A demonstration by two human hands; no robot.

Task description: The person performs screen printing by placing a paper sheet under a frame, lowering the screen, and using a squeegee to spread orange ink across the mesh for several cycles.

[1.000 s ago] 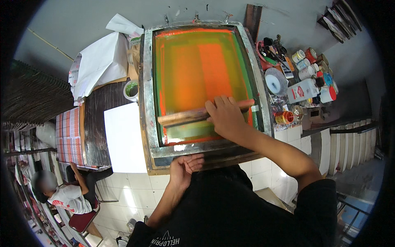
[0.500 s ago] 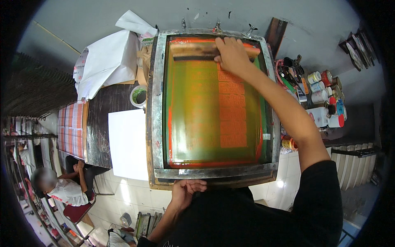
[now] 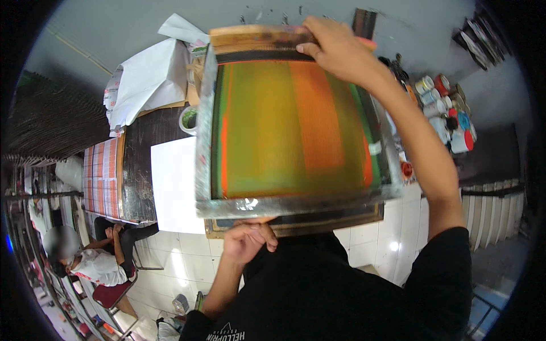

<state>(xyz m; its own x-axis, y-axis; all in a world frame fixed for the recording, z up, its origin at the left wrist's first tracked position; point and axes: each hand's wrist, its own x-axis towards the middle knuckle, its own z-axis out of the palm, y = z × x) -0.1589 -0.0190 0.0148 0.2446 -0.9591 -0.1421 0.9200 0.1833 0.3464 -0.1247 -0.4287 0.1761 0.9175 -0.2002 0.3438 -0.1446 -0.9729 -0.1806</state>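
A screen-printing frame point(image 3: 203, 165) with grey bars holds a green-yellow mesh point(image 3: 261, 125), marked by orange ink along a band and its sides. Its near bar is raised above the dark baseboard point(image 3: 364, 213). At the frame's far end, my right hand point(image 3: 333, 45) is closed around a wooden squeegee point(image 3: 250, 37), with the thumb on the near side. My left hand point(image 3: 247, 241) is curled just below the near bar, in front of the baseboard edge. Its palm is hidden, so I cannot see whether it holds anything.
White paper point(image 3: 176, 182) lies left of the frame, beside a tape roll point(image 3: 187, 119) and a white bag point(image 3: 151, 85). Several ink jars point(image 3: 435, 108) stand at the right. A person point(image 3: 102, 267) sits at lower left, near printed sheets point(image 3: 101, 176).
The frame has lifted off the baseboard, its near bar rising and blurring. My right hand and the squeegee have moved up and away with it. My left hand has shifted slightly left and upward.
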